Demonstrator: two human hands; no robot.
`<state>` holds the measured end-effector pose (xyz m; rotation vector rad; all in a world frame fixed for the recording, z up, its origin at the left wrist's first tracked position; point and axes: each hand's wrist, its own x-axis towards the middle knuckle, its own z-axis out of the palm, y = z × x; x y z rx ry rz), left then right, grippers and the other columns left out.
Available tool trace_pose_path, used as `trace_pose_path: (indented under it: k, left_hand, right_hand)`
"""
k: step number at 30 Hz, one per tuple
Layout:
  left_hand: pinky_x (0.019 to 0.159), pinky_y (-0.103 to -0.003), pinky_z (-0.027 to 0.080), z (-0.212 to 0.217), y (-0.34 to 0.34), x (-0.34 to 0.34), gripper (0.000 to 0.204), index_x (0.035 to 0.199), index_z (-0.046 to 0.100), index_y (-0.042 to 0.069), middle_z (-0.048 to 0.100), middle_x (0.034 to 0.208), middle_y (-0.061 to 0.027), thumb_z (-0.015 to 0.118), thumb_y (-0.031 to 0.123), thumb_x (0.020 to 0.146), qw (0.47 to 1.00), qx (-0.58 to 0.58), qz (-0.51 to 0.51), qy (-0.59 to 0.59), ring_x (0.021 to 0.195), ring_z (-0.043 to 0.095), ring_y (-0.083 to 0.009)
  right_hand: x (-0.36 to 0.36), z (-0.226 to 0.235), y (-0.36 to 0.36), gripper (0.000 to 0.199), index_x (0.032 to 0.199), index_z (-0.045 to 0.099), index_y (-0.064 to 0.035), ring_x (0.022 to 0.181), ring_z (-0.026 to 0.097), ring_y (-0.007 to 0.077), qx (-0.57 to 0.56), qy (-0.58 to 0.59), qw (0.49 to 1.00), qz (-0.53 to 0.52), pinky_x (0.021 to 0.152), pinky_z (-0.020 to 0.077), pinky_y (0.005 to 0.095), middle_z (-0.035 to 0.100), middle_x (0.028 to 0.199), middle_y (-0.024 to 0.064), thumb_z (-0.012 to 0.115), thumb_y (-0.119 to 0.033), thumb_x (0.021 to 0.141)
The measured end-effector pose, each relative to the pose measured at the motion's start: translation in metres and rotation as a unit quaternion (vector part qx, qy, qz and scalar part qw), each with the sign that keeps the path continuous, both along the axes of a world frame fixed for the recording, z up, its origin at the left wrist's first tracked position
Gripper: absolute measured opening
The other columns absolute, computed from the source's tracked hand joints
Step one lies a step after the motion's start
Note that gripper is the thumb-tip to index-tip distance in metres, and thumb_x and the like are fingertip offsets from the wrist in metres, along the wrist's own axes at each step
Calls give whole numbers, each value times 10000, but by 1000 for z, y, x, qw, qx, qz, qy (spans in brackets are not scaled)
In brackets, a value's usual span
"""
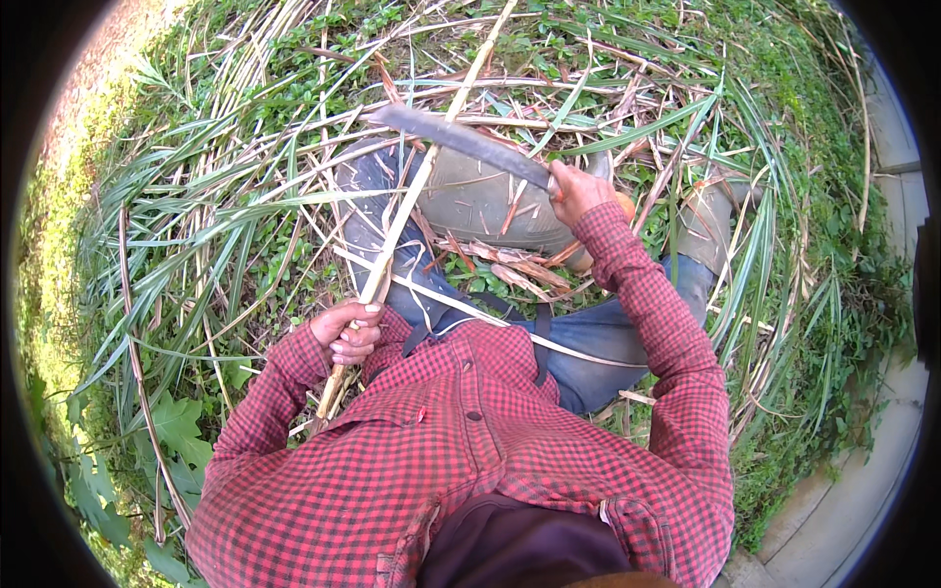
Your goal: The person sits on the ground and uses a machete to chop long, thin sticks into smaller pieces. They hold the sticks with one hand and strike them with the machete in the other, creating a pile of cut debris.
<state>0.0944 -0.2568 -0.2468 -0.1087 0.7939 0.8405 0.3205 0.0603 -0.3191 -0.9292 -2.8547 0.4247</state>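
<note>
The left hand (348, 333) is gripping a pale stick (405, 212) slanting across the left leg (361, 201); the right hand (585, 193) is clenching a knife (472, 144), its blade crossing the stick. Trimming seems to be underway, the next stroke probably calling for steady holding.

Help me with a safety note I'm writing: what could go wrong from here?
The knife, in the right hand, crosses the stalk and a boot in this view; if it slips, it might hit the boot or the left leg. The left hand grips the same stalk without a glove, so a stroke toward it could cut it. A loose pale strip lies over the lap and might snag.
</note>
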Motion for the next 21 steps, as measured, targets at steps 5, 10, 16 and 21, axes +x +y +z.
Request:
trace_pose_path:
  k: [5, 10, 16, 21]
  left_hand:
    - [260, -189, 260, 1, -14, 1, 270, 667, 361, 120, 321, 455, 28, 389, 232, 911, 993, 23, 18, -115, 306, 292, -43]
    - [265, -188, 268, 3, -25, 1, 264, 673, 356, 119, 299, 443, 35, 383, 227, 912, 993, 16, 9, -120, 305, 294, -47]
    - [266, -191, 253, 7, -36, 8, 253, 670, 339, 135, 292, 441, 41, 388, 220, 903, 993, 4, 15, -117, 305, 285, -43]
    - [284, -200, 285, -2, -37, 1, 244, 676, 365, 104, 346, 460, 12, 374, 210, 896, 988, 21, 12, -153, 331, 335, -58]
  right_hand:
    - [-17, 21, 34, 227, 932, 457, -82, 742, 594, 352, -14, -11, 999, -32, 639, 475, 455, 601, 813, 148, 561, -147, 741]
    - [-33, 31, 52, 216, 931, 447, -81, 731, 590, 348, 51, 17, 994, 91, 651, 472, 460, 597, 806, 137, 553, -161, 761]
    - [-55, 35, 81, 225, 983, 458, -107, 796, 600, 338, 30, -74, 996, -25, 676, 474, 450, 609, 846, 153, 526, -190, 785]
    - [-55, 21, 101, 261, 1031, 451, -108, 789, 598, 331, 43, -57, 997, 9, 667, 481, 446, 600, 833, 140, 507, -185, 788]
